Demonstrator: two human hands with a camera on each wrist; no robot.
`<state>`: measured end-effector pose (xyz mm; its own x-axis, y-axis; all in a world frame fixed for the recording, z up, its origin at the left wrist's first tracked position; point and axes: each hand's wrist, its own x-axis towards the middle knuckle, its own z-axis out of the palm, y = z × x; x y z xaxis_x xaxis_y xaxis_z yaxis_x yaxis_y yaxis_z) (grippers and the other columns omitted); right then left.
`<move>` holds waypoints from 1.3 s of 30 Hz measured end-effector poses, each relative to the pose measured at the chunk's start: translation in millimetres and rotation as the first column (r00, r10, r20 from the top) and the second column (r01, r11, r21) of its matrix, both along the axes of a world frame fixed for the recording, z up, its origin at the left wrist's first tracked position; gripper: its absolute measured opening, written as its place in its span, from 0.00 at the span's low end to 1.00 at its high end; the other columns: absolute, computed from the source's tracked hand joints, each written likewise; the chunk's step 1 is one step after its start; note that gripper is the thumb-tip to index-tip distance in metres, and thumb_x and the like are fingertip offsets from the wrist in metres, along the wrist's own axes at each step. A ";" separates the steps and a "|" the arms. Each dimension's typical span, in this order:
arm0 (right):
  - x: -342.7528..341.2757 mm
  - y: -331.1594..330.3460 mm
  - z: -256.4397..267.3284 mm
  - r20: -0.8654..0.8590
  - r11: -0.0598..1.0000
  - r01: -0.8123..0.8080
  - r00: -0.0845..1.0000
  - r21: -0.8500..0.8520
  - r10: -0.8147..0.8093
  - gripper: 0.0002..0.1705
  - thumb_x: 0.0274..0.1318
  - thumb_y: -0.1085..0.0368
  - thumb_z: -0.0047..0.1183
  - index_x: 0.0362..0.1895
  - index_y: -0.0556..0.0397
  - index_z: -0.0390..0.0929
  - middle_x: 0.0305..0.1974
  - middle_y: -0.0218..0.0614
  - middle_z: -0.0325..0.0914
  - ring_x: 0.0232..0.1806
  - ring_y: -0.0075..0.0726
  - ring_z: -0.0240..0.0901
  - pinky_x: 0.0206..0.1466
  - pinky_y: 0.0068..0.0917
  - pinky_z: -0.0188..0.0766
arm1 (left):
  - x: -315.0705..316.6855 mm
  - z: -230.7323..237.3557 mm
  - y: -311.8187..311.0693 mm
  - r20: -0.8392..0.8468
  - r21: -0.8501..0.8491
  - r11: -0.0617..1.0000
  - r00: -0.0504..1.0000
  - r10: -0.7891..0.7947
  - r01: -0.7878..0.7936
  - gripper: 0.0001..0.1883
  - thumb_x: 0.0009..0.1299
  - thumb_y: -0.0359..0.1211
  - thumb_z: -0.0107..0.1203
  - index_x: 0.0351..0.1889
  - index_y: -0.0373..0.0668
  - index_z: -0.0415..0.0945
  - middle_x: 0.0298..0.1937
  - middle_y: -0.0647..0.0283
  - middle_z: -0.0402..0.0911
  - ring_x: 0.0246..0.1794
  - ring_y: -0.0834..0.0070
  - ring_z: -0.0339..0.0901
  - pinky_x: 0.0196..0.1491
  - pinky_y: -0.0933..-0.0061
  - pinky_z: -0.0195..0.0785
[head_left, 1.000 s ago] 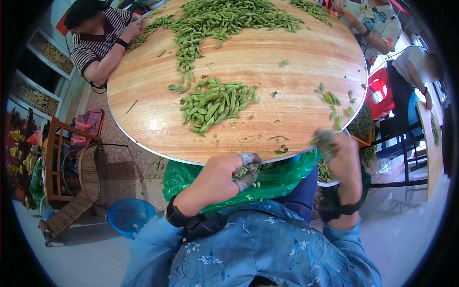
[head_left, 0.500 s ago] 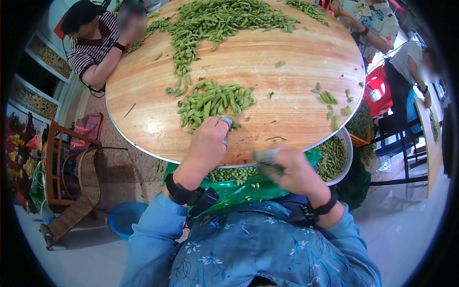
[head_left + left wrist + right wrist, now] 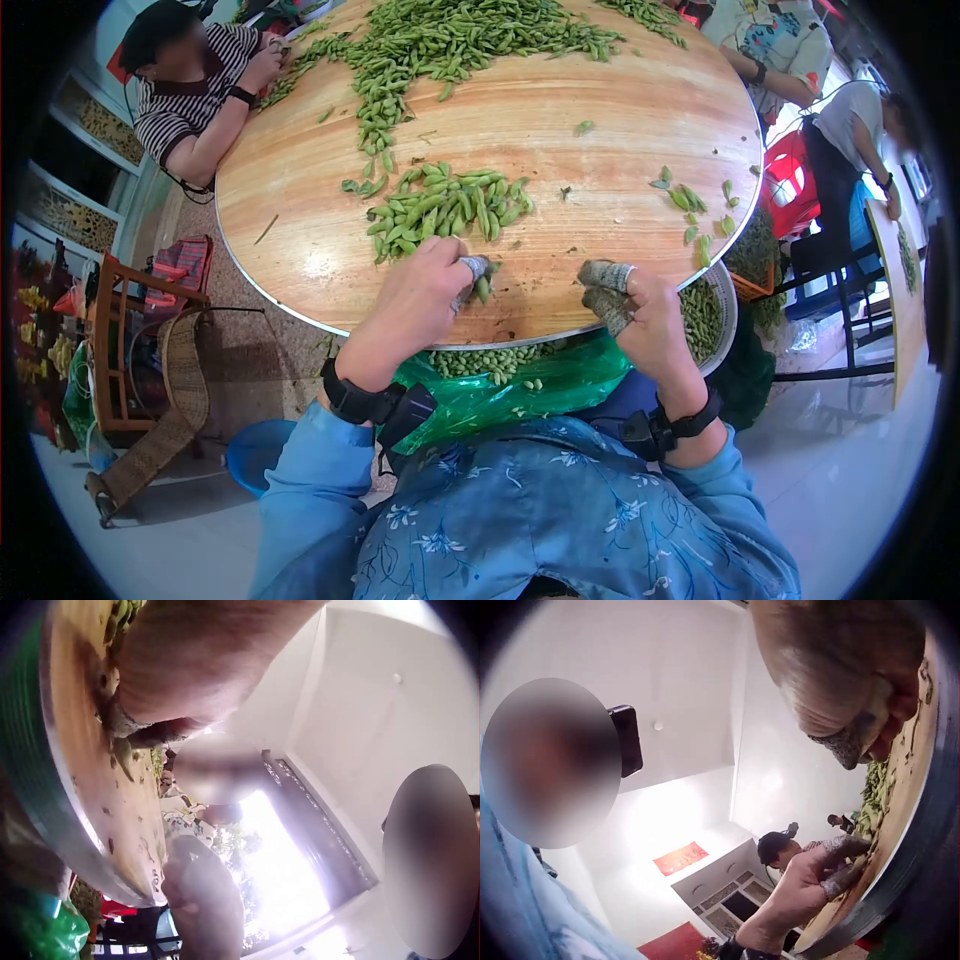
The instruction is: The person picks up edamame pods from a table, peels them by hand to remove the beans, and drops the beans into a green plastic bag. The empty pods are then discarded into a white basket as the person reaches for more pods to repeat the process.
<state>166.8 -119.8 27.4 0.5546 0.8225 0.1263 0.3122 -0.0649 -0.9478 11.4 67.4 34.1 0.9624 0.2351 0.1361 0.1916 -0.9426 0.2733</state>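
My left hand [image 3: 420,295], its thumb and finger wrapped in grey at the tips, pinches a green soybean pod [image 3: 483,290] just in front of the small pile of soybean pods [image 3: 450,212]. In the left wrist view the pod [image 3: 125,759] points down from between the wrapped fingertips, close over the wood. My right hand [image 3: 652,315] hovers at the table's near edge, to the right of the left hand. Its wrapped thumb and forefinger are bent towards each other with a small gap, and no pod shows between them. Shelled beans [image 3: 490,362] lie in a green plastic bag [image 3: 540,390] below the edge.
A round wooden table [image 3: 330,220] carries a large pod heap [image 3: 470,40] at the back and a few loose pods [image 3: 690,200] at right. Beside my right hand stands a white basket [image 3: 728,320] of pods. A blue basin [image 3: 250,455] sits on the floor; other people are around the table.
My left hand has gone from over the bag up to the small pile and now holds a pod. The right hand swung in from the far right, over the bag, then up to the table edge.
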 end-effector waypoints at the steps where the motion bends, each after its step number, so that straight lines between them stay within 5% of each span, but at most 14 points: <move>1: -2.2 -0.2 -0.2 0.021 0.999 -0.033 0.999 0.005 0.033 0.13 0.46 0.80 0.50 0.41 0.64 0.72 0.36 0.39 0.74 0.37 0.28 0.72 0.39 0.21 0.70 | -0.5 -0.5 0.5 -0.002 0.001 1.000 1.000 -0.002 0.002 0.15 0.51 0.21 0.49 0.37 0.42 0.73 0.39 0.59 0.72 0.38 0.62 0.69 0.38 0.65 0.64; 3: -7.8 0.3 -0.2 0.044 0.998 -0.065 0.997 0.012 0.065 0.14 0.46 0.79 0.50 0.41 0.64 0.72 0.37 0.39 0.74 0.38 0.28 0.72 0.40 0.21 0.70 | -1.0 -1.5 1.1 0.037 0.036 0.998 0.998 0.055 -0.056 0.10 0.54 0.22 0.51 0.35 0.40 0.73 0.38 0.58 0.73 0.36 0.62 0.71 0.36 0.69 0.66; 4: -11.0 1.8 0.4 -0.097 0.995 -0.100 0.990 0.005 0.100 0.14 0.48 0.78 0.50 0.42 0.64 0.72 0.37 0.38 0.74 0.39 0.27 0.71 0.41 0.21 0.69 | -1.0 -3.5 -0.6 0.039 0.040 0.998 0.998 0.054 -0.056 0.10 0.54 0.22 0.51 0.35 0.40 0.73 0.38 0.58 0.73 0.36 0.62 0.71 0.36 0.69 0.66; 6: -15.6 5.9 1.3 -0.237 0.991 -0.134 0.963 0.004 0.131 0.14 0.49 0.76 0.50 0.43 0.64 0.71 0.38 0.38 0.74 0.40 0.27 0.70 0.42 0.21 0.69 | -2.7 -9.6 -9.2 0.169 -0.330 0.926 0.954 0.247 -0.182 0.07 0.56 0.24 0.54 0.32 0.38 0.72 0.32 0.60 0.75 0.31 0.71 0.74 0.32 0.76 0.66; 7: -17.1 8.0 1.2 -0.270 0.987 -0.159 0.950 0.021 0.159 0.15 0.50 0.75 0.49 0.45 0.64 0.70 0.38 0.37 0.74 0.41 0.26 0.70 0.43 0.21 0.68 | -2.0 -8.2 -13.2 0.169 -0.329 0.927 0.955 0.246 -0.180 0.07 0.56 0.24 0.54 0.32 0.38 0.72 0.32 0.60 0.75 0.31 0.71 0.74 0.32 0.76 0.66; 9: -20.2 12.4 -0.1 -0.301 0.982 -0.185 0.935 0.039 0.188 0.16 0.51 0.74 0.49 0.46 0.64 0.69 0.39 0.37 0.74 0.41 0.26 0.69 0.44 0.21 0.67 | -0.6 -1.2 -21.7 0.167 -0.819 0.566 0.905 0.390 -0.093 0.08 0.55 0.24 0.57 0.32 0.36 0.72 0.26 0.63 0.75 0.26 0.81 0.72 0.28 0.82 0.64; 13: -21.2 22.8 -6.5 -0.317 0.977 -0.183 0.925 0.104 0.208 0.18 0.53 0.71 0.48 0.49 0.63 0.66 0.38 0.34 0.74 0.40 0.24 0.69 0.44 0.19 0.66 | 0.9 5.8 -28.6 0.172 -0.780 0.613 0.900 0.401 -0.125 0.11 0.53 0.24 0.61 0.32 0.37 0.72 0.25 0.68 0.74 0.24 0.87 0.69 0.27 0.84 0.62; 15: -19.8 28.1 -8.3 -0.339 0.979 -0.188 0.919 0.076 0.203 0.18 0.53 0.71 0.47 0.50 0.63 0.66 0.38 0.33 0.74 0.39 0.23 0.68 0.43 0.19 0.66 | 1.5 8.5 -32.5 0.257 -0.661 0.743 0.900 0.353 -0.103 0.12 0.52 0.25 0.61 0.33 0.37 0.72 0.25 0.69 0.74 0.22 0.85 0.68 0.26 0.84 0.62; 17: -19.8 34.2 -9.1 -0.699 0.966 -0.178 0.668 0.185 0.257 0.18 0.54 0.70 0.46 0.49 0.61 0.66 0.37 0.32 0.73 0.37 0.21 0.68 0.41 0.18 0.66 | 2.0 5.8 -34.2 0.315 -0.610 0.789 0.892 0.325 -0.071 0.12 0.52 0.25 0.61 0.33 0.37 0.72 0.24 0.69 0.74 0.22 0.85 0.67 0.25 0.84 0.61; 21: -19.1 38.0 -6.7 -0.644 0.952 -0.197 0.703 0.232 0.302 0.16 0.53 0.71 0.47 0.47 0.61 0.68 0.38 0.33 0.73 0.37 0.21 0.68 0.42 0.18 0.66 | 0.2 11.8 -37.2 0.304 -0.642 0.766 0.906 0.294 -0.033 0.13 0.53 0.26 0.61 0.35 0.38 0.72 0.25 0.68 0.74 0.23 0.85 0.67 0.26 0.82 0.61; 25: -20.2 37.2 -1.8 -0.408 0.963 -0.159 0.881 0.220 0.238 0.15 0.51 0.73 0.48 0.45 0.62 0.69 0.39 0.34 0.74 0.39 0.23 0.69 0.42 0.20 0.68 | 1.6 18.2 -38.4 0.204 -0.650 0.755 0.938 0.282 -0.086 0.12 0.56 0.25 0.57 0.38 0.37 0.71 0.26 0.66 0.74 0.25 0.83 0.67 0.28 0.82 0.61; 27: -21.7 36.4 -0.4 -0.350 0.966 -0.154 0.910 0.208 0.221 0.14 0.51 0.74 0.49 0.44 0.63 0.70 0.39 0.35 0.74 0.39 0.23 0.70 0.42 0.21 0.68 | 3.1 18.8 -36.9 0.167 -0.638 0.769 0.971 0.173 -0.028 0.10 0.59 0.27 0.53 0.36 0.34 0.69 0.28 0.50 0.74 0.24 0.63 0.71 0.27 0.70 0.62; 32: -22.3 29.5 0.4 -0.148 0.978 -0.035 0.987 0.205 0.066 0.13 0.51 0.73 0.49 0.43 0.64 0.70 0.38 0.35 0.74 0.39 0.25 0.70 0.42 0.21 0.68 | 0.5 10.5 -33.5 0.162 -0.530 0.846 0.973 0.162 -0.052 0.10 0.59 0.29 0.52 0.36 0.34 0.67 0.27 0.49 0.73 0.25 0.55 0.71 0.26 0.64 0.61; 39: -15.3 18.9 -1.4 -0.522 0.939 -0.268 0.782 0.214 0.342 0.10 0.54 0.68 0.47 0.39 0.61 0.73 0.35 0.31 0.74 0.38 0.22 0.69 0.44 0.19 0.65 | -2.7 6.3 -45.6 0.289 -0.145 0.989 0.955 0.072 -0.031 0.11 0.53 0.27 0.54 0.35 0.37 0.69 0.26 0.51 0.73 0.26 0.54 0.71 0.25 0.63 0.64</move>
